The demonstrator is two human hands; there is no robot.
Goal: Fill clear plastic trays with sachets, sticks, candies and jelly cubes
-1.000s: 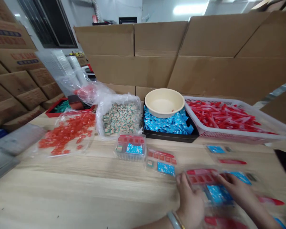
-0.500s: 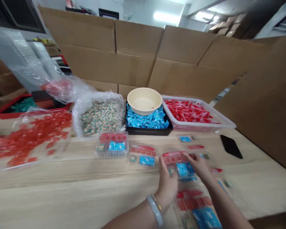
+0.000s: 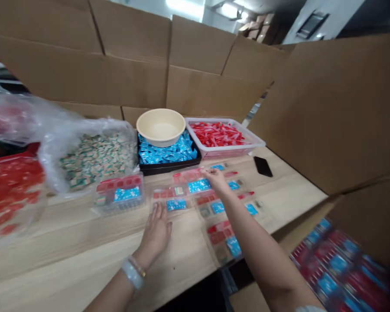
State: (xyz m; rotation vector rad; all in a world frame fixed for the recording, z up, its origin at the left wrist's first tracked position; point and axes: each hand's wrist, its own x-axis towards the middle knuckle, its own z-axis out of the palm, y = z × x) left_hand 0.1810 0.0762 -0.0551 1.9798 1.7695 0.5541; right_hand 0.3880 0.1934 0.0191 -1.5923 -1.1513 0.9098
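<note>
My left hand (image 3: 156, 232) lies with fingers stretched out at the front edge of a clear plastic tray (image 3: 170, 197). That tray holds red squares, a blue packet and a small pale-green piece. Farther back, my right hand (image 3: 215, 177) has its fingers pinched together at the right end of another clear tray (image 3: 195, 177) with a red-pink stick and a blue packet (image 3: 199, 186). What the pinch holds, if anything, is hidden. More filled trays (image 3: 216, 203) lie under and beside my right forearm, one (image 3: 224, 240) at the table's front edge.
At the left stand a deeper tray stack (image 3: 120, 194), a bag of small tan-green pieces (image 3: 97, 158) and red discs (image 3: 13, 190). Behind are a cream bowl (image 3: 161, 128) on blue packets, a basket of red sticks (image 3: 225, 149) and a phone (image 3: 263, 166). Filled packs (image 3: 334, 264) lie lower right.
The view has swung right, bringing the packs at lower right into sight. My hands have come apart: the left has let go of the tray, and the right reaches farther back.
</note>
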